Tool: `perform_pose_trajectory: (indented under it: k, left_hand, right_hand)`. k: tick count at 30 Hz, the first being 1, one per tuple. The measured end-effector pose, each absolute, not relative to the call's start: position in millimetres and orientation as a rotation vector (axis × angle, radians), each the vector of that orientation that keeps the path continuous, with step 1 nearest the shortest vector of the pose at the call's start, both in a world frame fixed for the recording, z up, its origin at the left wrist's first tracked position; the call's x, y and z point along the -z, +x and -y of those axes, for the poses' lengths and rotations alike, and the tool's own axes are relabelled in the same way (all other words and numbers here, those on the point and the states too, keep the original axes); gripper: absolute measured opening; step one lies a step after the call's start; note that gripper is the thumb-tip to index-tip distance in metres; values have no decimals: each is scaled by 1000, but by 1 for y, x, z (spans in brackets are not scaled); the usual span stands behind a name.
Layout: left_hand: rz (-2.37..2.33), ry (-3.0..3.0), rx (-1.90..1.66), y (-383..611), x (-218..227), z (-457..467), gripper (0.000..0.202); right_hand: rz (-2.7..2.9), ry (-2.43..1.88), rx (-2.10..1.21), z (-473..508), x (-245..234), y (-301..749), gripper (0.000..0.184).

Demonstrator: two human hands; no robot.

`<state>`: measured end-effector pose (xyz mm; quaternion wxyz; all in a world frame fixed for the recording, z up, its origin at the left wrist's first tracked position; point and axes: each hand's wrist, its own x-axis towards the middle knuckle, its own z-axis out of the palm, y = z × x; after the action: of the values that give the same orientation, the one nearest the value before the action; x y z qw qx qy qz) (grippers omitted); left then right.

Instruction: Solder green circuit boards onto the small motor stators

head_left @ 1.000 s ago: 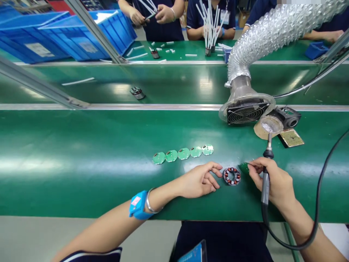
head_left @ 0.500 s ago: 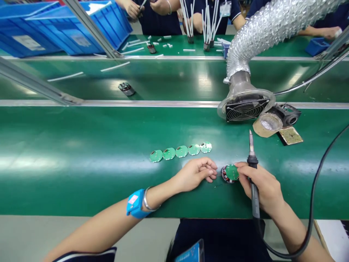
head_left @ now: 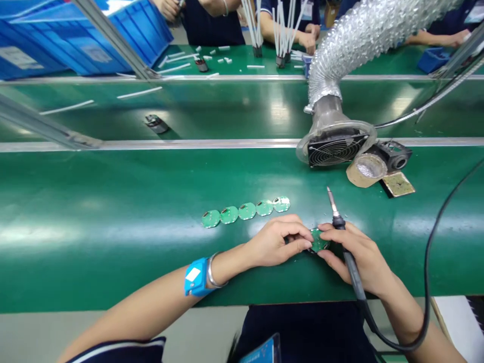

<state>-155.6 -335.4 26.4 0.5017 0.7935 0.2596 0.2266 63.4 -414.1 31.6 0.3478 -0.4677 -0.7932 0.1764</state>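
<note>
A round green circuit board [head_left: 318, 240] lies on top of a dark round part, most of which is hidden beneath it and my fingers. My left hand [head_left: 283, 241] pinches the board's left edge with thumb and fingertips. On the other side, my right hand [head_left: 357, 254] has a soldering iron [head_left: 352, 272] between its fingers, tip pointing up and away from me. The thumb and index finger of that hand also touch the board's right edge. Beyond my left hand, a joined row of several green circuit boards [head_left: 247, 210] lies flat on the green bench.
A fume extractor [head_left: 336, 149] on a silver hose hangs at the right. Below it stand a yellowish round pot [head_left: 366, 170], an iron holder [head_left: 397, 155] and a sponge tray [head_left: 399, 184]. One round part [head_left: 156, 123] sits on the middle strip. Blue bins [head_left: 94, 45] and co-workers' hands are across.
My left hand has moved right onto the circuit board's edge. The board now lies over the round part, and the soldering iron has tilted with its tip to the left.
</note>
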Motion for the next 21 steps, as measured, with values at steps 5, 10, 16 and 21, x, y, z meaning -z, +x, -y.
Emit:
perform_pose_trajectory:
  k: [5, 10, 16, 21]
  left_hand:
    - [-695, 2136, -494, -151, -36, 349, 14]
    - [-688, 2194, -450, -151, -27, 336, 13]
    - [-775, 2071, -442, -140, -28, 346, 20]
    - [-815, 1898, -453, -138, -26, 348, 19]
  right_hand:
    - [2001, -1268, -480, 419, -31, 56, 41]
    - [2007, -1348, -405, 411, -26, 54, 38]
    - [1848, -1249, -225, 420, -29, 38, 20]
    - [1841, -1245, -274, 421, -40, 41, 26]
